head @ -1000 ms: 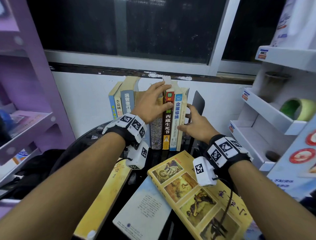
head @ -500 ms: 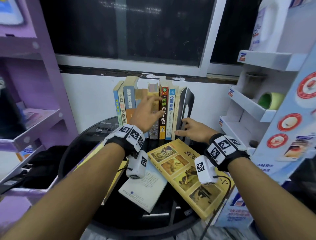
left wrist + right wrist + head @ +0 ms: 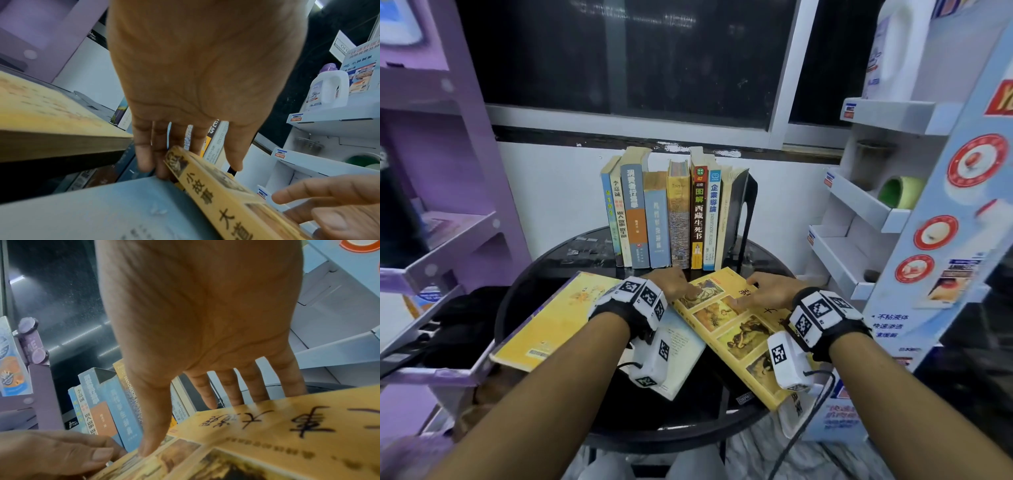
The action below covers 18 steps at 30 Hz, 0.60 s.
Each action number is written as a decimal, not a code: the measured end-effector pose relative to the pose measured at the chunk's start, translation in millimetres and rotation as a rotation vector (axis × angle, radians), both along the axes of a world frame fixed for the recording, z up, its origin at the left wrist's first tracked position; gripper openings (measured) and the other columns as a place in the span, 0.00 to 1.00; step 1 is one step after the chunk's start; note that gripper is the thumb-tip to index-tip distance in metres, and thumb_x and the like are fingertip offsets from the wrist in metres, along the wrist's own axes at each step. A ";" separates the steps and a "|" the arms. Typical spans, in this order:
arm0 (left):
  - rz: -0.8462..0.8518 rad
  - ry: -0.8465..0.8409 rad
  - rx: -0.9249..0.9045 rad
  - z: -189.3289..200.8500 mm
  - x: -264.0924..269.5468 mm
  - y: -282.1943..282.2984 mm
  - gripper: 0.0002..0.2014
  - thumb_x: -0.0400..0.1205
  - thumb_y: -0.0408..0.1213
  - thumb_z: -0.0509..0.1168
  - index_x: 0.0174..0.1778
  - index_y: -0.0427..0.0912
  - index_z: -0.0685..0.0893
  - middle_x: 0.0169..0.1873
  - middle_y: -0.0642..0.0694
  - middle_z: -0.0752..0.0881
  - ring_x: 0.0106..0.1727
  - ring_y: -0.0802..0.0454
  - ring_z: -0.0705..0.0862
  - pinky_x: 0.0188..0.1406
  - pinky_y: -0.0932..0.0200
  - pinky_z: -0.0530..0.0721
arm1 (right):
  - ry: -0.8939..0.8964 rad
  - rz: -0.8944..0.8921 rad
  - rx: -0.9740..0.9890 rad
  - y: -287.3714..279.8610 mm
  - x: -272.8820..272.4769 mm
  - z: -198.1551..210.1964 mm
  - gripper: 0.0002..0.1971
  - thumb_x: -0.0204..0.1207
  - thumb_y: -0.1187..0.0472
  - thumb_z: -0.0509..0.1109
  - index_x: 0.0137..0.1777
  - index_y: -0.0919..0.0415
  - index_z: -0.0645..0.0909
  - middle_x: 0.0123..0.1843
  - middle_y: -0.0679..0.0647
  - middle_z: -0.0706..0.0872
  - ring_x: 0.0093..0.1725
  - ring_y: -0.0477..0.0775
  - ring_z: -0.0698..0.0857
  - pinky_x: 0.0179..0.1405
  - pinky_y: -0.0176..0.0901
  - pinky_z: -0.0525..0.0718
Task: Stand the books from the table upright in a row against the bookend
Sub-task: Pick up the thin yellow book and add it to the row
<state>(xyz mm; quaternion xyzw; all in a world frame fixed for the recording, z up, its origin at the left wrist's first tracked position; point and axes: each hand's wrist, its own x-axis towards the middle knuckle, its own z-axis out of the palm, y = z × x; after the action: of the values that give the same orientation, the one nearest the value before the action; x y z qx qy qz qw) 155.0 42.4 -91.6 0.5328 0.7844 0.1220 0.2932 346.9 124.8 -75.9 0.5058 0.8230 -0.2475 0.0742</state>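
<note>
Several books (image 3: 664, 219) stand upright in a row at the back of the round black table (image 3: 688, 421), with the black bookend (image 3: 743, 205) at their right end. Three books lie flat in front: a plain yellow one (image 3: 554, 322) on the left, a pale blue one (image 3: 681, 356) in the middle, and a yellow picture-cover book (image 3: 736, 339) on the right. My left hand (image 3: 681, 291) grips the picture book's far spine corner (image 3: 222, 199), fingers beside the spine, thumb over the cover. My right hand (image 3: 753, 294) holds its far edge (image 3: 287, 434), thumb on the cover, fingers over the edge.
A purple shelf unit (image 3: 431, 240) stands close on the left. A white display rack (image 3: 859, 219) on the right holds a green tape roll (image 3: 897, 192) and a detergent bottle (image 3: 893, 51). The wall and a dark window are right behind the row.
Both hands have left the upright row and the bookend. They have come down and toward me onto the far end of the yellow picture book. The row stands unsupported.
</note>
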 end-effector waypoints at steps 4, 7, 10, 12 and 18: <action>0.004 0.041 0.000 -4.2 3.4 2.4 0.20 0.80 0.54 0.66 0.54 0.39 0.82 0.44 0.44 0.80 0.38 0.49 0.77 0.37 0.58 0.75 | -0.008 0.000 -0.023 -0.6 1.9 -1.6 0.42 0.72 0.41 0.75 0.81 0.58 0.63 0.79 0.56 0.71 0.74 0.57 0.73 0.72 0.49 0.72; 0.021 0.007 0.023 -2.9 3.5 3.2 0.22 0.78 0.51 0.71 0.57 0.35 0.85 0.43 0.43 0.83 0.33 0.50 0.77 0.30 0.61 0.72 | -0.009 -0.008 -0.018 -1.2 1.1 -1.8 0.42 0.70 0.43 0.78 0.79 0.58 0.64 0.77 0.56 0.72 0.73 0.57 0.73 0.69 0.48 0.72; 0.042 -0.060 0.067 0.0 2.9 4.8 0.21 0.78 0.48 0.71 0.60 0.35 0.83 0.50 0.40 0.87 0.43 0.45 0.82 0.41 0.56 0.80 | 0.006 -0.020 0.011 -1.3 0.5 -1.8 0.42 0.68 0.44 0.79 0.78 0.57 0.65 0.76 0.55 0.74 0.72 0.56 0.75 0.67 0.47 0.73; 0.071 -0.130 0.108 2.2 4.0 5.9 0.21 0.79 0.44 0.71 0.62 0.35 0.81 0.55 0.37 0.87 0.53 0.41 0.86 0.55 0.50 0.85 | 0.024 -0.024 0.029 -1.2 1.0 -0.4 0.42 0.68 0.44 0.80 0.78 0.58 0.66 0.74 0.55 0.75 0.70 0.56 0.76 0.66 0.47 0.74; 0.218 -0.485 0.274 17.9 10.4 8.2 0.13 0.80 0.32 0.70 0.57 0.35 0.77 0.44 0.40 0.86 0.46 0.41 0.88 0.51 0.43 0.88 | 0.103 -0.067 0.024 0.8 3.1 6.9 0.43 0.67 0.44 0.80 0.78 0.57 0.65 0.73 0.55 0.76 0.69 0.56 0.76 0.63 0.47 0.74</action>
<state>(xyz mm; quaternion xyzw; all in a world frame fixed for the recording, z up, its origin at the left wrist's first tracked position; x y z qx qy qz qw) 165.4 50.6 -73.6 0.4355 0.7201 0.3813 0.3826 350.0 125.6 -69.0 0.5204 0.8113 -0.2657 0.0175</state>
